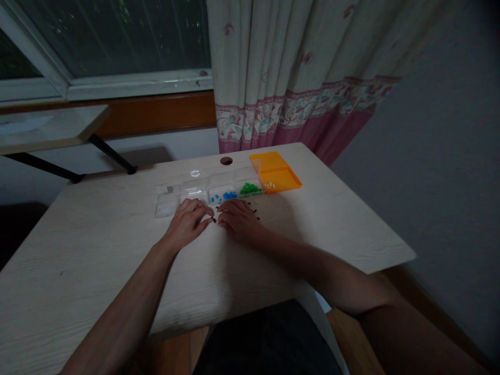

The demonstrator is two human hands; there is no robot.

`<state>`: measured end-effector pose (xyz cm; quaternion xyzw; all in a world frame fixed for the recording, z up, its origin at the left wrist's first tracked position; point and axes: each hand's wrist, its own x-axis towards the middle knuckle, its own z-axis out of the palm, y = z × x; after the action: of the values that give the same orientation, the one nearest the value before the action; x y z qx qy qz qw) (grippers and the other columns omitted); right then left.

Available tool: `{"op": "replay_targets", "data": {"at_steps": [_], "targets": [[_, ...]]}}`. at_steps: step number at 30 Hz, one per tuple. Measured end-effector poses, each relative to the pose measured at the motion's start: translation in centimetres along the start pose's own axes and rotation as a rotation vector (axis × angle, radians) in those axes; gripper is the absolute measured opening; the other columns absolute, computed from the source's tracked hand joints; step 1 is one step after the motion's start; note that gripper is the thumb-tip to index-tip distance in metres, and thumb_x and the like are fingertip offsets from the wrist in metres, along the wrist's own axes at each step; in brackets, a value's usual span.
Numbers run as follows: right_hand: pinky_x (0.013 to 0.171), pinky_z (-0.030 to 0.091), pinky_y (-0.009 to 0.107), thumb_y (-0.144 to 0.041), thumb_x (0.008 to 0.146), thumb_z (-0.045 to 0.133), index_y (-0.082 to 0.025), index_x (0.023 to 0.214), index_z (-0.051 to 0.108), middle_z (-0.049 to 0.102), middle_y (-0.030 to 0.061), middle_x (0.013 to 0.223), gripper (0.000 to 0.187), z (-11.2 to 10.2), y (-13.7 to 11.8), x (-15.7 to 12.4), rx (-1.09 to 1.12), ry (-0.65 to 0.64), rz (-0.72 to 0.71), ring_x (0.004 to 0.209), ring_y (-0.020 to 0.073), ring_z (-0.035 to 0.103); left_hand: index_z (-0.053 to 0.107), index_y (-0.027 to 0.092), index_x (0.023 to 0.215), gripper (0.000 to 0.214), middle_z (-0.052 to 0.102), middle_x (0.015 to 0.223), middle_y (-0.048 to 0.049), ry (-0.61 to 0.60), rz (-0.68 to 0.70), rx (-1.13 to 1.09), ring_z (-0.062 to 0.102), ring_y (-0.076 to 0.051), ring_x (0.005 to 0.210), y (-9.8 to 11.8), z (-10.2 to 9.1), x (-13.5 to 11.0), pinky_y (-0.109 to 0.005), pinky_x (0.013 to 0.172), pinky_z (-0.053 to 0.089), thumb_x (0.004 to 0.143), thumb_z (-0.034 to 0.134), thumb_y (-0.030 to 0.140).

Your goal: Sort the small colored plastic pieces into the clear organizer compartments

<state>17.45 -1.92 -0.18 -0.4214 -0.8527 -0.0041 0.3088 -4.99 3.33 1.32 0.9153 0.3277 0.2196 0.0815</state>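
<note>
My left hand (pixel 189 221) rests low over the table, thumb and index finger brought together at a small dark brown piece (pixel 213 220). Close beside it, my right hand (pixel 239 220) is curled with its fingers together; its fingertips face the left ones, and what they hold is hidden. Several more dark brown pieces (pixel 258 218) lie just beyond and beside the right hand. Behind both hands stands a clear plastic compartment box (pixel 167 209). Blue pieces (pixel 230 196) are in one compartment and green pieces (pixel 250 188) in another.
An orange tray (pixel 279 172) at the box's right end has a few white pieces (pixel 270 185) near its edge. The pale wooden table (pixel 344 224) has a round hole (pixel 226 161) at the back. A raised shelf (pixel 54 127) stands on black legs at the left; a curtain (pixel 265 78) hangs behind.
</note>
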Motion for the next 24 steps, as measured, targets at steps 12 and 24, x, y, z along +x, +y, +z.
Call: {"op": "replay_targets", "data": {"at_steps": [12,24], "targets": [[0.083,0.048,0.031,-0.036,0.099,0.047,-0.02,0.091,0.063,0.07,0.0055,0.093,0.024,-4.7,7.1,0.6,0.109,0.303,0.515,0.09,0.0197,0.065,0.069,0.021,0.097,0.024,0.063,0.098,-0.0081,-0.017,-0.004,0.08,0.052,-0.025,0.096,0.2,0.4,0.1,-0.041,0.089,0.042,0.099,0.05,0.037],[0.089,0.051,0.037,-0.033,0.093,0.054,-0.021,0.093,0.074,0.076,0.0065,0.098,0.024,-7.0,13.1,-0.8,-0.054,0.44,0.512,0.092,0.0221,0.068,0.067,0.019,0.088,0.025,0.062,0.091,-0.0089,0.463,-0.315,0.154,0.054,-0.028,0.097,-1.6,0.3,0.0,-0.045,0.093,0.04,0.094,0.053,0.039]]}}
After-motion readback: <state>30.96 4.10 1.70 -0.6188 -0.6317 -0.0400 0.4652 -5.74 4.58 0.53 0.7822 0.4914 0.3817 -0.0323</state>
